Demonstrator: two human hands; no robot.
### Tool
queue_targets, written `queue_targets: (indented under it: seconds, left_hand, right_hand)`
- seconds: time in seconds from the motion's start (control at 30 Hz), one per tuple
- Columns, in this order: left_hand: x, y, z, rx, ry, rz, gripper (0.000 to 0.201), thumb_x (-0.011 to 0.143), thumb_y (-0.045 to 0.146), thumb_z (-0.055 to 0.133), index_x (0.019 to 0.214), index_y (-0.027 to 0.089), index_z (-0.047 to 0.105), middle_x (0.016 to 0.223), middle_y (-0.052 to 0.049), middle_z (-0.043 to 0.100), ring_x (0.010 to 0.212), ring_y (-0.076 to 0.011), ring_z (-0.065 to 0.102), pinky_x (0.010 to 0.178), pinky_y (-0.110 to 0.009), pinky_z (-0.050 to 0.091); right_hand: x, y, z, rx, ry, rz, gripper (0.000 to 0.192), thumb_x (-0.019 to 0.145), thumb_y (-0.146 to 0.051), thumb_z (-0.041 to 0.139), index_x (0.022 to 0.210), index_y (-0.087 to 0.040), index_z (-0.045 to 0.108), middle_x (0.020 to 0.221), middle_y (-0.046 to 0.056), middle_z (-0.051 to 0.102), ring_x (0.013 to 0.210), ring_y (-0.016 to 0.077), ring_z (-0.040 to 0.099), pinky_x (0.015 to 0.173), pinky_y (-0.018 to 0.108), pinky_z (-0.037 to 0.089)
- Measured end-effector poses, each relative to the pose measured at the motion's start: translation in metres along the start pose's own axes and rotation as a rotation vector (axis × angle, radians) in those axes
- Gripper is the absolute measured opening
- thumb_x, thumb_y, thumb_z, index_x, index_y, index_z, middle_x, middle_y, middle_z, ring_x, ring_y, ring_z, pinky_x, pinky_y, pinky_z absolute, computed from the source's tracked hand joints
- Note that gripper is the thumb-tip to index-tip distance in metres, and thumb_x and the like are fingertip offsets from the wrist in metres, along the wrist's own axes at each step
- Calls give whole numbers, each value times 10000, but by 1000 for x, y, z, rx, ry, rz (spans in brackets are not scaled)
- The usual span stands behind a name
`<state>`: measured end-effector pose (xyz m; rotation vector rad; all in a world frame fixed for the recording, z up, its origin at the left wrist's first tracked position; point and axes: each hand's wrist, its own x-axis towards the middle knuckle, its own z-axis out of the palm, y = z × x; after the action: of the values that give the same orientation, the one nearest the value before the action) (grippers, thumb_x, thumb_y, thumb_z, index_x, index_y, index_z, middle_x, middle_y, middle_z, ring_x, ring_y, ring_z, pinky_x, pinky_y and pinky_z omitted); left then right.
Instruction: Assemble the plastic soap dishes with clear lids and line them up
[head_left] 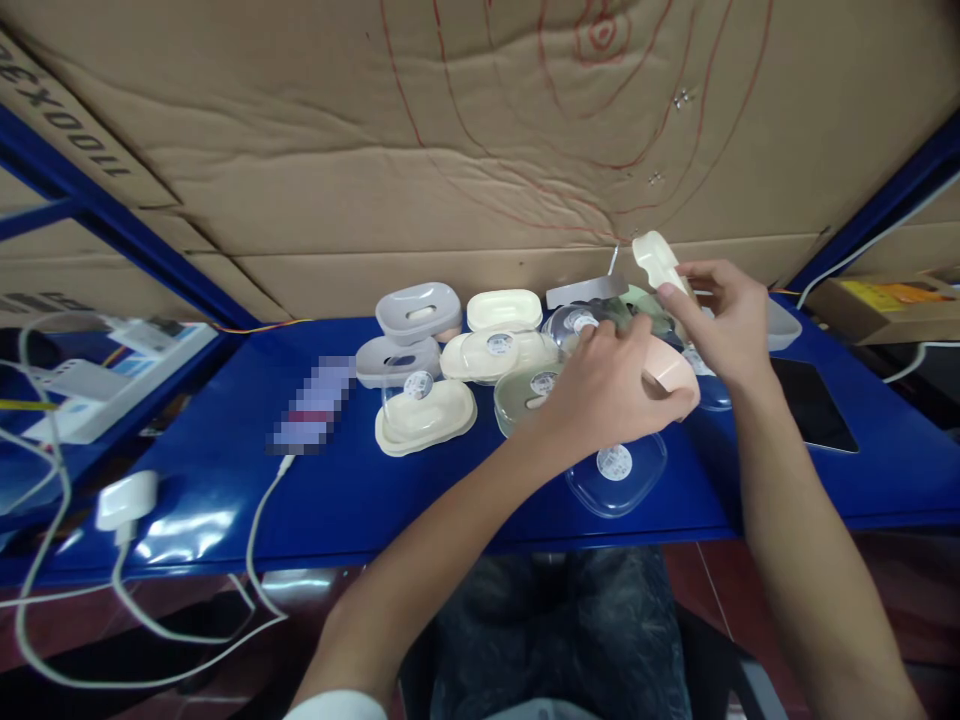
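My left hand (600,385) is closed around a pink plastic soap dish part (679,372), held above the table. Just to the right and higher, my right hand (724,315) pinches a cream plastic soap dish part (654,258), tilted and raised off the pile. Under my left hand lies a clear lid (626,490) with a round white label. A green dish (514,400) under a clear lid sits beside my left wrist. Behind my hands are a grey tray part (581,292) and more dishes, partly hidden by my fingers.
Grey dishes (420,312) and cream dishes (427,415) stand left of centre on the blue table (300,510). A blurred-out phone (313,405) is plugged into a white cable. A charger (126,500) lies at left, a dark tablet (814,405) at right. Cardboard (315,150) rises behind.
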<state>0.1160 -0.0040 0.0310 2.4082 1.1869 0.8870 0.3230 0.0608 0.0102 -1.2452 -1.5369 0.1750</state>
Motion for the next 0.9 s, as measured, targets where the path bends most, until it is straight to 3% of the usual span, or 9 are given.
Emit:
queue_targets:
  seconds: [0.17, 0.33, 0.4, 0.5, 0.67, 0.8, 0.9]
  left_hand:
    - [-19, -21, -55, -67, -7, 43, 603, 915, 374, 846, 1436, 218, 585, 1453, -134, 697, 1417, -367, 613, 1235, -554, 497]
    - [-47, -81, -94, -276, 60, 54, 888, 803, 399, 962, 1578, 263, 550, 1594, -123, 643, 1421, -364, 659, 1203, -528, 562]
    - [-55, -106, -95, -388, 77, 59, 944, 783, 423, 989, 1604, 279, 544, 1633, -141, 617, 1458, -376, 647, 1178, -526, 594]
    - [-62, -128, -86, -484, 87, 58, 958, 790, 468, 995, 1617, 289, 544, 1657, -168, 602, 1501, -393, 626, 1201, -561, 586]
    - [-68, -129, -71, -427, 96, 110, 1060, 769, 508, 1021, 1670, 291, 507, 1712, -174, 557, 1584, -414, 549, 1325, -624, 455]
    - [-72, -128, -67, -420, 65, 111, 1163, 772, 502, 1023, 1745, 325, 411, 1753, -168, 516, 1604, -423, 530, 1330, -643, 444]
    - [-73, -129, -69, -444, 76, 140, 1125, 782, 500, 1021, 1727, 333, 434, 1749, -161, 523, 1607, -409, 529, 1332, -638, 443]
  right_hand:
    - [-3, -5, 10, 87, -20, 5, 390, 892, -612, 849, 1134, -316, 773, 1229, 62, 825, 1122, 332, 801, 1037, 583, 656]
    - [-15, -28, 19, 372, -219, -12, 546, 867, -731, 841, 1235, -342, 734, 1350, 65, 796, 1237, 338, 779, 1135, 573, 621]
    - [-24, -39, 26, 385, -305, -59, 611, 856, -757, 838, 1307, -367, 706, 1428, 71, 762, 1331, 354, 738, 1186, 576, 598]
    - [-38, -53, 38, 346, -411, -191, 640, 871, -641, 879, 1419, -390, 662, 1475, 70, 730, 1382, 361, 705, 1187, 583, 598]
    - [-50, -68, 48, 171, -436, -418, 815, 768, -485, 1003, 1491, -455, 628, 1497, 54, 722, 1393, 407, 686, 1217, 664, 543]
    - [-52, -72, 48, 164, -492, -390, 850, 776, -464, 993, 1531, -470, 602, 1529, 47, 716, 1406, 418, 688, 1207, 677, 550]
    - [-52, -69, 46, 191, -461, -367, 812, 770, -489, 988, 1498, -468, 629, 1513, 44, 722, 1413, 423, 684, 1208, 683, 559]
